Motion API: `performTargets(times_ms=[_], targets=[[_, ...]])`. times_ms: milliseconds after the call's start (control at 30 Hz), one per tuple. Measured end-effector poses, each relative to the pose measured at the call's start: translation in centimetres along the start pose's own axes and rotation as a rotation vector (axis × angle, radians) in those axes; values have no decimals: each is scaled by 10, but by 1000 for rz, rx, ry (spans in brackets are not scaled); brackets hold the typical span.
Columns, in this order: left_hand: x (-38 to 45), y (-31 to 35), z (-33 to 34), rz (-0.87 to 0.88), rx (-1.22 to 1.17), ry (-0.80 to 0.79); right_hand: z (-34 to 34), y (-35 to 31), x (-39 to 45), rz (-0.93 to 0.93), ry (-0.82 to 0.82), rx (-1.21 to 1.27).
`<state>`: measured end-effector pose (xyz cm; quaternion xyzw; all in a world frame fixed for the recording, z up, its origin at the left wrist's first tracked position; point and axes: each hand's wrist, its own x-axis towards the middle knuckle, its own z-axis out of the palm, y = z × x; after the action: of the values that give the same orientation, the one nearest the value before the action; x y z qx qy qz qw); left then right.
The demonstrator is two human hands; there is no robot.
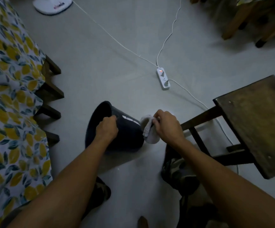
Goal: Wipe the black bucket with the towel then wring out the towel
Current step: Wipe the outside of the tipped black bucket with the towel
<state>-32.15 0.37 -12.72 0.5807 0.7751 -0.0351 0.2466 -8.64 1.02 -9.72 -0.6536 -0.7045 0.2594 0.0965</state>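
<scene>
The black bucket point(126, 134) lies tipped on its side on the grey floor, its mouth facing left and its base to the right. My left hand point(107, 127) grips the bucket at its rim and upper wall. A pale grey towel point(149, 129) is bunched against the bucket's base. My right hand point(165, 123) is closed on the towel and presses it against the base. Part of the towel hangs below my fingers.
A dark wooden stool point(255, 119) stands close on the right. A white power strip point(163, 78) with cords lies on the floor beyond the bucket. A table under a lemon-print cloth point(10, 96) runs along the left. A white fan base point(52, 4) sits at the top.
</scene>
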Motion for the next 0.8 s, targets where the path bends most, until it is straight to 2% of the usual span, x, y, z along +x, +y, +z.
performTargets(times_ms=[233, 367, 600, 667, 733, 800], targets=[[-13, 7, 28, -34, -237, -56, -11, 13, -5, 13, 44, -17], [-17, -4, 50, -35, -218, -54, -8, 11, -6, 27, 72, 9], [-16, -41, 59, -64, -18, -179, 11, -8, -20, 1, 95, 32], [-12, -48, 64, -43, 75, -144, 22, -12, -29, 11, 90, 70], [-7, -51, 68, 60, 263, -47, 34, -16, -38, 29, 89, 105], [1, -49, 69, 164, 367, -26, 47, -19, -46, 52, 91, 131]])
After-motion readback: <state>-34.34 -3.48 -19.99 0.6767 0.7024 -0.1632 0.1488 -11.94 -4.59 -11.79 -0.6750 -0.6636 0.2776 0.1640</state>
